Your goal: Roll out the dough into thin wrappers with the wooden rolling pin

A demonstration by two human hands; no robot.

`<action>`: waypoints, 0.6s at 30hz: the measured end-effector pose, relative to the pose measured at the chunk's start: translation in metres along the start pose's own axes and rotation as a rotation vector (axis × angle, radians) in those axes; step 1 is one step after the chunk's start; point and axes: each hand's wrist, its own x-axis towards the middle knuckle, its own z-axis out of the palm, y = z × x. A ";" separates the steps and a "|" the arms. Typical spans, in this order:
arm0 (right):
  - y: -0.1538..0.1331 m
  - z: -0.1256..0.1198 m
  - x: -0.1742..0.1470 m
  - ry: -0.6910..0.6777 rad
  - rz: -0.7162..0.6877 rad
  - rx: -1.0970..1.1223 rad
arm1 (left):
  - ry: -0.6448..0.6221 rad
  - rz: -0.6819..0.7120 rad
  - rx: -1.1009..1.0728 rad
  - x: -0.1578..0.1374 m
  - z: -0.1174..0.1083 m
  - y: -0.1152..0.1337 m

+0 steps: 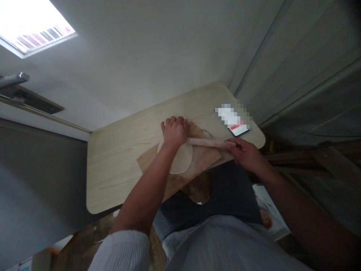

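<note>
A flat, round, pale sheet of dough [182,162] lies on a wooden cutting board [203,156]. Across its far side runs a light wooden rolling pin [205,142]. My left hand [175,131] rests palm down over the pin's left end, fingers bent over the far side; the part of the pin under the palm is hidden. The pin's other end is in my right hand [244,152], its thumb and fingers closed around it just past the board's right corner. A metal ring handle [208,133] shows at the board's far right edge.
The board sits on a narrow, light wood-grain table [113,162] against a white wall. A lit phone [239,129], partly pixelated, lies at the table's right end. My lap is below the near edge, under an overhanging board corner. A door handle [17,79] is at left.
</note>
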 end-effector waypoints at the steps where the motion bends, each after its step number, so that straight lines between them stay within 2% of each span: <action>1: 0.000 0.000 0.001 -0.001 0.007 0.009 | 0.000 0.001 0.010 0.001 0.000 0.000; 6: -0.001 0.001 0.005 0.007 0.040 0.043 | -0.032 -0.016 0.023 0.008 0.001 0.003; 18: -0.008 0.001 0.014 0.090 0.041 -0.157 | -0.020 -0.027 0.008 0.027 0.005 0.007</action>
